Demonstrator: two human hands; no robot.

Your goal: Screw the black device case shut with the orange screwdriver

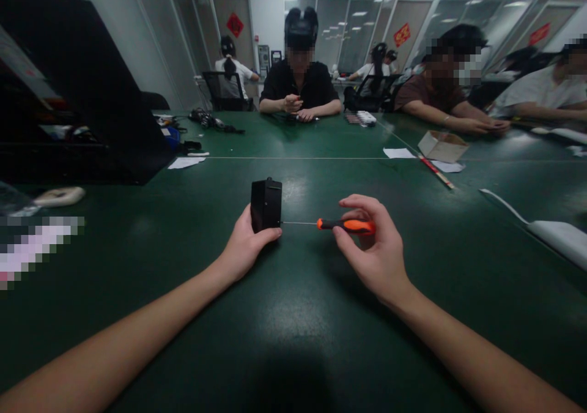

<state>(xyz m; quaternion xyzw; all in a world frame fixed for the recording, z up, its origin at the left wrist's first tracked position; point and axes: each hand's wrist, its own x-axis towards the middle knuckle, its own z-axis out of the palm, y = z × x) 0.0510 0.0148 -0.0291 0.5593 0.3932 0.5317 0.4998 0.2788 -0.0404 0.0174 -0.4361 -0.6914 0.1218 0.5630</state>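
Observation:
My left hand [247,241] is closed round the lower part of a small black box [266,204], its thumb across the near right edge. The box stands upright on or just above the green table; I cannot tell which. From the right, my right hand [373,241] grips the orange-and-black handle of a screwdriver [351,226] between thumb and fingers, with the index finger raised off it. The thin shaft lies level, and its tip meets the lower right side of the box. Where the tip seats is too small to make out.
A green table [293,303] spreads all round. On the right lie a white power strip [562,238], a cardboard box [443,146] and a red stick [435,173]. At left stands a large black panel [77,76]; black cables [211,120] lie beyond. A person [300,82] sits opposite, others at right.

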